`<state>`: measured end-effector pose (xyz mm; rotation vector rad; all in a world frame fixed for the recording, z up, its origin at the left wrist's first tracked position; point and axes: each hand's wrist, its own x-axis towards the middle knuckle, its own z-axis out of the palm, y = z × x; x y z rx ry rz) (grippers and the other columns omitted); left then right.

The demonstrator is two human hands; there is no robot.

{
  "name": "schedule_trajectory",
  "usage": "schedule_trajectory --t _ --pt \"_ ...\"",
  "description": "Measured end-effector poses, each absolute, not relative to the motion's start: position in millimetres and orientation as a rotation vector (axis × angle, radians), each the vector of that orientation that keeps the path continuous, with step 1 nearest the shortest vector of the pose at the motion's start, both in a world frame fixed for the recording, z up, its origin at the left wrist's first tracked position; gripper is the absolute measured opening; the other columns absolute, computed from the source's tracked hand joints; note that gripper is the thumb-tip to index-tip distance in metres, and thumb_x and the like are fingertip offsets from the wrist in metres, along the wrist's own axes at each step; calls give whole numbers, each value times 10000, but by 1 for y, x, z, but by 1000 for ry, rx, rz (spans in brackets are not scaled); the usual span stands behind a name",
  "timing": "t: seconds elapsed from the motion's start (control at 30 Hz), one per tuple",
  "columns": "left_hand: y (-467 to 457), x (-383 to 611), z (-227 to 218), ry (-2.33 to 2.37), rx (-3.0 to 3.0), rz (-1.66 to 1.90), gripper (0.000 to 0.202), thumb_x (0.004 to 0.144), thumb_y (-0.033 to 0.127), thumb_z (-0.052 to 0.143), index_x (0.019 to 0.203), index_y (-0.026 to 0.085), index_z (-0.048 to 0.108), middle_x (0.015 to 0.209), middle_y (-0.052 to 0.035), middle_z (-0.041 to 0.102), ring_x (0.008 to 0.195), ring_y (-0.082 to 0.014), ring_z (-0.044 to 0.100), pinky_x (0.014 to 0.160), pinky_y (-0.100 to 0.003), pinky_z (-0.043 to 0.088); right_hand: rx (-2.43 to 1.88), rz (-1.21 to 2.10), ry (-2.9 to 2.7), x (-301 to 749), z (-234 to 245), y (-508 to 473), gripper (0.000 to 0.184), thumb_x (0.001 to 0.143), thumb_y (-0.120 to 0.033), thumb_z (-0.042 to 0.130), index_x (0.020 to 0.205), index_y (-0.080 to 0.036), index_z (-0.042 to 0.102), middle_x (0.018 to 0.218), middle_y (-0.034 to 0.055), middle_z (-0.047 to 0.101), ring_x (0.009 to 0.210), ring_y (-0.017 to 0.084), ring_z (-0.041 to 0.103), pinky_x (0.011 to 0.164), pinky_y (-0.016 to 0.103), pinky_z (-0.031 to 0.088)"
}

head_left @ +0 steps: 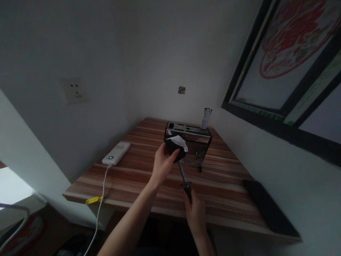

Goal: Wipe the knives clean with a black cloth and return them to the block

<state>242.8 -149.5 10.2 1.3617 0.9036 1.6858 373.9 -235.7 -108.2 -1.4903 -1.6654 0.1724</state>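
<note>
My right hand [195,213] is closed around the black handle of a sharpening steel [182,172], whose grey metal rod points up and away from me. My left hand [164,163] grips a black cloth [177,149] with a white layer showing on top, at the far end of the rod. The cloth hides the rod's tip. Just behind it stands a knife rack [194,132] with a slotted metal top and dark, see-through sides. Both hands are above the front half of the wood-grain table [144,167].
A white power bank [116,153] lies at the left with a white cable [100,202] running off the front edge, past a yellow tag [93,200]. A crumpled clear wrapper [206,118] stands up at the rack's right end. A dark flat slab [269,206] lies along the right edge.
</note>
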Motion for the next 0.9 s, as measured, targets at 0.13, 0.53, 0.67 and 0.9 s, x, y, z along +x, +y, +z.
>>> schedule_trajectory --t 0.13,0.53,0.67,0.9 --pt "-155 246 -3 898 1379 1657 329 712 293 670 988 133 592 988 -92 677 933 -212 630 838 -309 471 -1518 132 -1668 374 -108 -236 463 940 -456 313 1019 -154 655 870 128 728 738 235 705 617 273 514" --pt "-188 272 -52 865 1291 1548 319 708 215 655 999 172 532 991 -56 654 958 -187 619 856 -292 470 -1531 154 -1674 376 -111 -235 364 929 -347 343 1014 -132 623 840 130 719 721 236 698 587 259 482" --pt "-194 275 -61 812 1220 1545 366 703 221 660 1031 186 502 1030 -55 640 988 -184 611 876 -298 467 -1554 166 -1686 376 -108 -234 379 926 -353 329 1003 -127 623 789 125 715 714 241 697 591 259 476" --pt "-193 275 -60 898 1250 1538 330 707 243 655 995 188 505 968 -44 647 936 -180 621 839 -295 484 -1530 192 -1667 376 -109 -234 354 915 -351 367 1022 -143 632 824 128 720 728 230 697 613 253 485"
